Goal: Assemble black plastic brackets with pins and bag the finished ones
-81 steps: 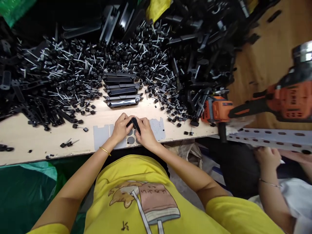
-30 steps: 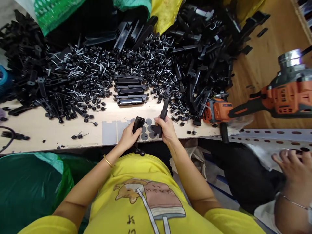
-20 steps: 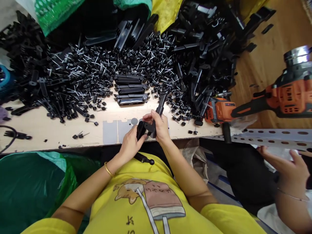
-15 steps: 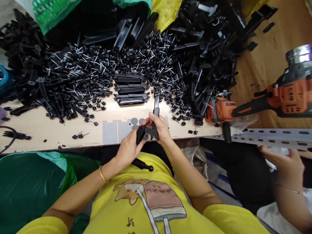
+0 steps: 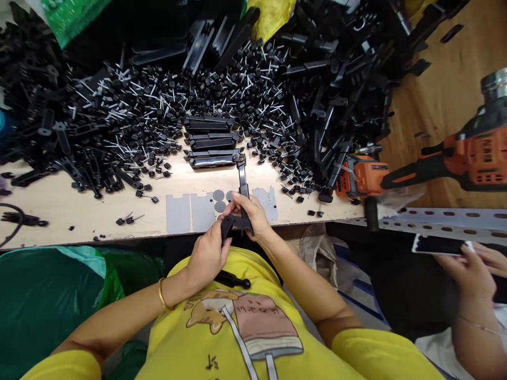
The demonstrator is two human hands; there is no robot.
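My left hand [image 5: 209, 252] is closed round the lower end of a black jointed plastic arm, its ball-tipped end [image 5: 233, 279] sticking out below the palm. Closed on the upper, straight section of the black jointed arm [image 5: 243, 182] is my right hand [image 5: 253, 215]. The two sections meet at a bent joint between my hands, partly covered by fingers. Beyond them, several folded black arms [image 5: 214, 141] lie stacked in a row on the workbench [image 5: 158, 190]. Grey flat pads [image 5: 178, 214] are on the bench surface by my left hand.
A heap of black knobs with metal pins [image 5: 146, 111] spreads across the bench, with black plastic parts [image 5: 332, 89] piled right. An orange power tool [image 5: 475, 158] lies at the right. A co-worker's hands [image 5: 471, 272] hold a phone [image 5: 438, 245]. Green bags [image 5: 51, 301] stand lower left.
Both hands stay on the black jointed arm, whose upper section has shifted left and slightly down. At the right, the co-worker's hand has risen and a phone now shows in it.
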